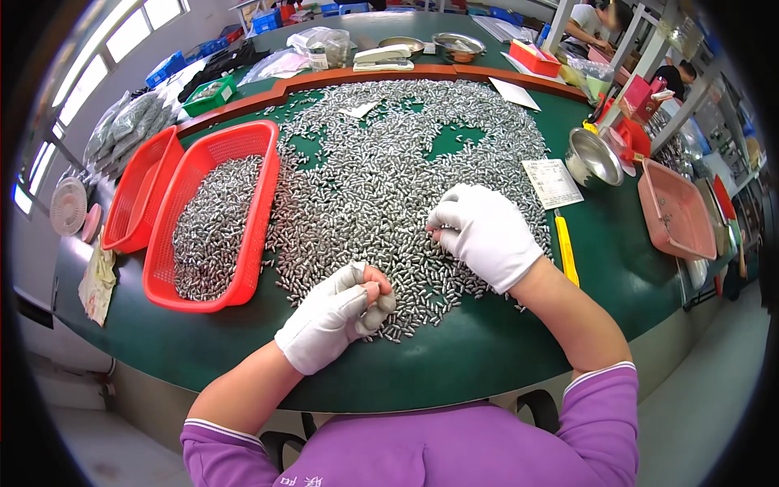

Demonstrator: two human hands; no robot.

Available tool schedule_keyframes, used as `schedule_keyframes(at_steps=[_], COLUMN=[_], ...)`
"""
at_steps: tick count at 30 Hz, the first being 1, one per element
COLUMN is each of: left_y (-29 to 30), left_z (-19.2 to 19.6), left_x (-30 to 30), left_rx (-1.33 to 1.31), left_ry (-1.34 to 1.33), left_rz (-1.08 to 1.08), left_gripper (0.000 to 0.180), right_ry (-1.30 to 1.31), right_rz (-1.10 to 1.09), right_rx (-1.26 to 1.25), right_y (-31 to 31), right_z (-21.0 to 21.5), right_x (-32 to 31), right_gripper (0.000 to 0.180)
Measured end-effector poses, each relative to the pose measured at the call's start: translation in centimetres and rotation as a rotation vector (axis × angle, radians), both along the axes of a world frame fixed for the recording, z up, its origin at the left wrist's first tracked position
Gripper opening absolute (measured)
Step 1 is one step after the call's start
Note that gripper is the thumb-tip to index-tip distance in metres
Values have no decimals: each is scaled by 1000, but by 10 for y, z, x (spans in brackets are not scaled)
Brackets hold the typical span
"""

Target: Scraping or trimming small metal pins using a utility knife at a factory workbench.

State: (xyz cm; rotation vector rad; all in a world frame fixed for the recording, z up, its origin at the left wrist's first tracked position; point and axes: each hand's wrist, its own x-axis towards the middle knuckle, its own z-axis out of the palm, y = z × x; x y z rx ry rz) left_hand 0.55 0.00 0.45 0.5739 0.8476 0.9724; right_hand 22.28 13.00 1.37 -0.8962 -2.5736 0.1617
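A wide layer of small silvery metal pieces (365,187), short and rounded, covers the middle of the green table. My left hand (337,312), in a white glove with bare fingertips, is held over the near edge of the pieces. Its fingers are curled in toward the thumb, and what they hold, if anything, is hidden. Farther forward and to the right, my right hand (487,235), gloved too, reaches down to the pieces with thumb and fingers pinched together. Whatever sits in that pinch is too small to make out.
Left of the layer stands a red plastic basket (264,211) partly filled with the same pieces, beside another red basket (122,231). On the right lie a yellow-handled tool (566,252), a paper slip (553,183), a metal bowl (596,154) and a pink basket (677,203). A wooden strip (324,79) borders the back.
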Motion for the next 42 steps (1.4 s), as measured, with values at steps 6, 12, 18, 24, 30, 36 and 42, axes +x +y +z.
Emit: schedule_keyframes(at_steps=[6, 12, 18, 24, 30, 36, 42], left_y=[0, 0, -1, 0, 0, 0, -2], left_z=[-6, -3, -10, -2, -5, -4, -4], left_x=[-6, -4, -4, -2, -3, -3, -1], left_rx=[22, 12, 50, 11, 54, 55, 58], left_ry=[-54, -100, -126, 9, -9, -10, 60], left_rz=[-75, -88, -92, -56, -45, -39, 3], left_gripper=[18, 22, 23, 20, 19, 19, 16], right_ry=[60, 341, 392, 291, -49, -130, 353], right_rz=[8, 384, 499, 328, 16, -32, 332], right_rx=[-78, -197, -321, -234, -47, 1, -243], right_y=[-1, -25, -40, -28, -4, -9, -33], right_z=[5, 16, 7, 10, -12, -9, 18], right_x=[-2, -20, -28, -20, -5, -11, -21], right_gripper=[9, 11, 14, 35, 20, 14, 17])
